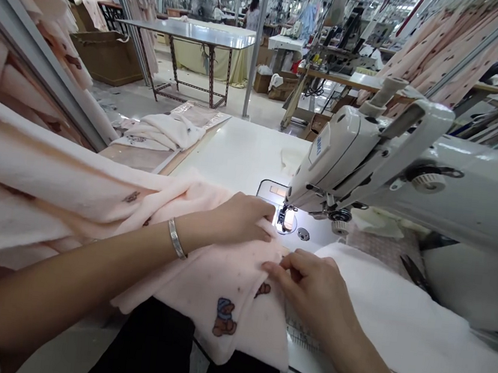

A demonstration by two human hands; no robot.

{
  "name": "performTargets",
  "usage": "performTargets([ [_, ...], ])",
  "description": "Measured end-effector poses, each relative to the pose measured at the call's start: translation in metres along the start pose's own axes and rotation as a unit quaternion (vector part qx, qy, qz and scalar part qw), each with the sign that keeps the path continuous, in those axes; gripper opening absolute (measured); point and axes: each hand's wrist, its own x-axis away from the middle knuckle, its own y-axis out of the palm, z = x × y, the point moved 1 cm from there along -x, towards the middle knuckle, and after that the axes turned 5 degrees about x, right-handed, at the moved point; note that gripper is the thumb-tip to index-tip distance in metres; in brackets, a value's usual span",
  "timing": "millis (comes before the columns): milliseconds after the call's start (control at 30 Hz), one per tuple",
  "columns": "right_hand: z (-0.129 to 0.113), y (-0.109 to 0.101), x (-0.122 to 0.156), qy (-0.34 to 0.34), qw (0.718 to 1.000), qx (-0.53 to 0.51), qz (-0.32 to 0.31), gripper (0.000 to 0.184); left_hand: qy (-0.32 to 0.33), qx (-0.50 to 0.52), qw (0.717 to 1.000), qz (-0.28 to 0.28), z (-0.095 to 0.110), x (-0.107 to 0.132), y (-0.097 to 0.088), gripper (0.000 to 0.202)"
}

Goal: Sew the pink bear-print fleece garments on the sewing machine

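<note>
Pink plush fabric [201, 283] with printed bears lies over the front edge of the sewing table and hangs down over my lap. My left hand [245, 219], with a silver bracelet at the wrist, has its fingers bent and pressed together on the fabric, just left of the presser foot [282, 216]. With thumb and fingertips, my right hand [316, 282] pinches the fabric's right edge, a little in front of the foot. The sewing machine [334, 154] stands over the work, its lamp lighting the needle plate. My fingers partly hide the fabric's edge near the needle.
White fabric [397, 313] lies right of my right hand, with dark scissors [417, 274] behind it. More pink fabric [26, 183] drapes in from the left, beside a metal post. Folded printed pieces [160, 133] rest beyond the table's left edge. A metal table [195, 31] stands farther back.
</note>
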Motion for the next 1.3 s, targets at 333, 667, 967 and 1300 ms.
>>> performTargets([
  [333,0.005,0.012,0.003,-0.025,0.999,0.031,0.023,0.013,-0.056,-0.031,0.997,-0.030,0.011,-0.026,-0.014,0.021],
  [667,0.037,-0.014,-0.018,-0.122,0.988,0.094,-0.013,0.030,0.066,-0.125,0.987,0.077,0.038,0.057,0.051,0.046],
  [967,0.044,-0.003,-0.048,-0.114,0.969,0.218,-0.007,0.027,0.110,-0.076,0.991,0.020,0.027,0.046,0.028,0.026],
  [1300,0.085,-0.007,-0.048,-0.039,0.968,0.243,0.052,0.029,0.169,-0.076,0.982,-0.043,-0.008,0.005,0.012,0.039],
])
